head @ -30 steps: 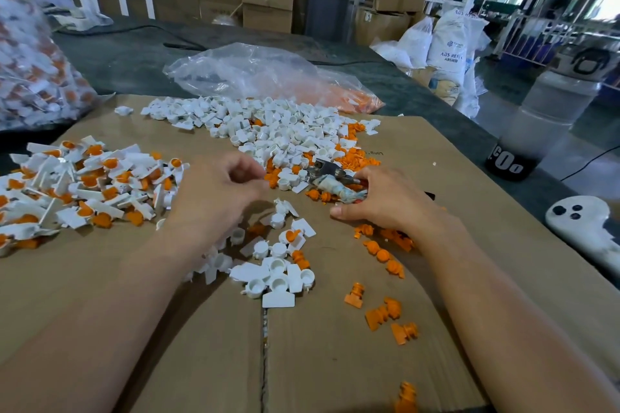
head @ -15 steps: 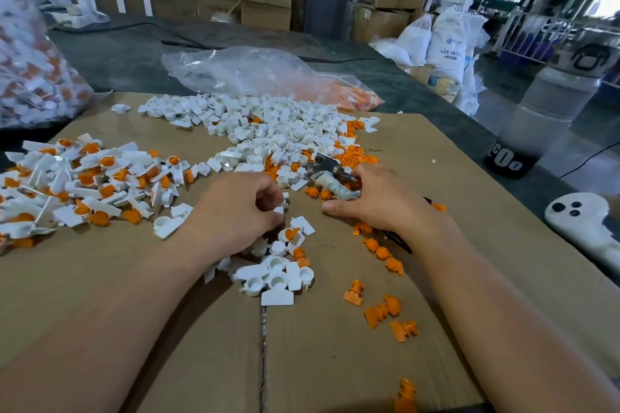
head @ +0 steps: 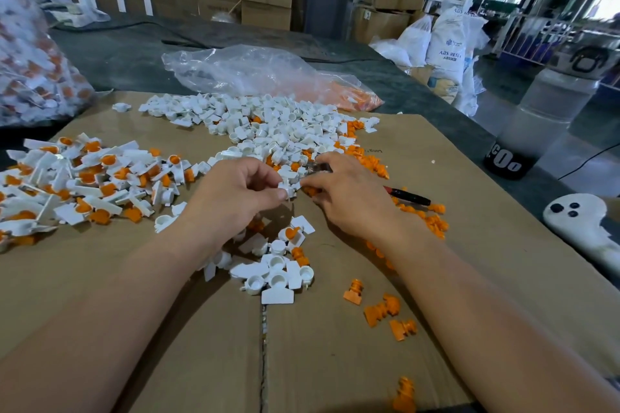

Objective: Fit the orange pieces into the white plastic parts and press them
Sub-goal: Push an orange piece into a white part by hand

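1. White plastic part (head: 287,190) is pinched in the curled fingertips of the left hand (head: 235,201), just above the cardboard (head: 335,362).
2. The right hand (head: 350,199) curls over pliers (head: 407,195), fingertips touching the part.
3. Loose orange pieces (head: 382,310) lie beside the right forearm.

Most of the white part (head: 287,190) is covered by the pinching fingers of the left hand (head: 235,198); whether anything orange sits inside it cannot be told. The right hand (head: 349,198) lies over a tool (head: 407,195): only the red-and-black handle end shows on the right, and the grip is hidden. Far left, the bag of parts (head: 33,54) is blurred and cut by the edge. Far right, the bottle (head: 536,124) is blurred, its label unreadable. The white controller (head: 577,221) is cut by the right edge. One orange piece (head: 404,396) is cut by the near edge.
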